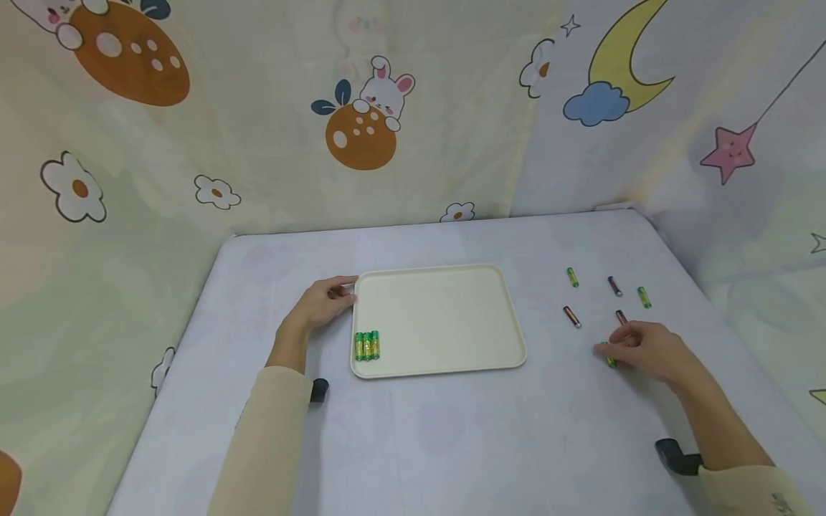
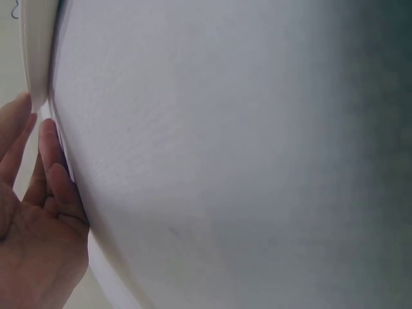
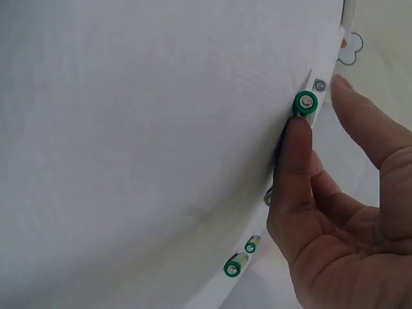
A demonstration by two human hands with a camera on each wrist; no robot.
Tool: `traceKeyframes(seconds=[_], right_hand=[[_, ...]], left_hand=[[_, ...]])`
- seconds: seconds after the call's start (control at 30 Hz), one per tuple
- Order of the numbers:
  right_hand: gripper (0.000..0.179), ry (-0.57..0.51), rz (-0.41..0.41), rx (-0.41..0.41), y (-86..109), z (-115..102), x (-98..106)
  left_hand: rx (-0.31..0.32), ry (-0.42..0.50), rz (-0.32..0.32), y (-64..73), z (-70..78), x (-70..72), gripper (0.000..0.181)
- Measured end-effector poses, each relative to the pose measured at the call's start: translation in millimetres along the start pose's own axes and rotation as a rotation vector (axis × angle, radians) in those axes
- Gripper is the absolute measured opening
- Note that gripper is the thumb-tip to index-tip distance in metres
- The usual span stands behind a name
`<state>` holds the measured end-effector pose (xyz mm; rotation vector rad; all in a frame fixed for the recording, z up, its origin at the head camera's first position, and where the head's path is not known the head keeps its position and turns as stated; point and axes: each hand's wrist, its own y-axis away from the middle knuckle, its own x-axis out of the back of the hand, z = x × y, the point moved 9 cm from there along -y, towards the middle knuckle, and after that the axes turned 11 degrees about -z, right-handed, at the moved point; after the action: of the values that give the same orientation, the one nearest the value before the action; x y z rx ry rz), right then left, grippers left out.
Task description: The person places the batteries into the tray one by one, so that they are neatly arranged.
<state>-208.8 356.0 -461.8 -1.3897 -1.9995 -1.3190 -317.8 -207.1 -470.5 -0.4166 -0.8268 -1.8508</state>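
My left hand [image 1: 323, 302] rests at the left edge of a cream rectangular tray [image 1: 445, 362], its fingers touching the rim; the left wrist view shows the same hand [image 2: 45, 238] beside the tray edge. Three green batteries [image 1: 367, 345] lie side by side in the tray's near left corner. Over the table on the right, my right hand [image 1: 648, 351] reaches round a green battery [image 1: 609, 357]. In the right wrist view a fingertip lies against or close by this battery [image 3: 306, 102], while the thumb stands apart from it.
Right of the tray lie two more green batteries, one farther back [image 1: 573, 277] and one at the right [image 1: 644, 297]. Dark brown batteries lie among them: one near the back [image 1: 614, 286], one leftward [image 1: 571, 317], one partly behind the right hand [image 1: 622, 317]. A patterned cloth [image 1: 258, 129] hangs behind the table.
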Motion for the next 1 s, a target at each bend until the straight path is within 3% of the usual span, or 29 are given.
traceKeyframes(seconds=[0.37, 1.0], right_hand=[[0.043, 0.029, 0.041, 0.014, -1.2, -10, 0], [0.043, -0.166, -0.011, 0.136, -18.3, -60, -18]], left_hand=[[0.013, 0.006, -0.008, -2.2, -5.2, -0.4, 0.048], [0.032, 0.022, 0.002, -1.5, -5.2, -0.6, 0.048]])
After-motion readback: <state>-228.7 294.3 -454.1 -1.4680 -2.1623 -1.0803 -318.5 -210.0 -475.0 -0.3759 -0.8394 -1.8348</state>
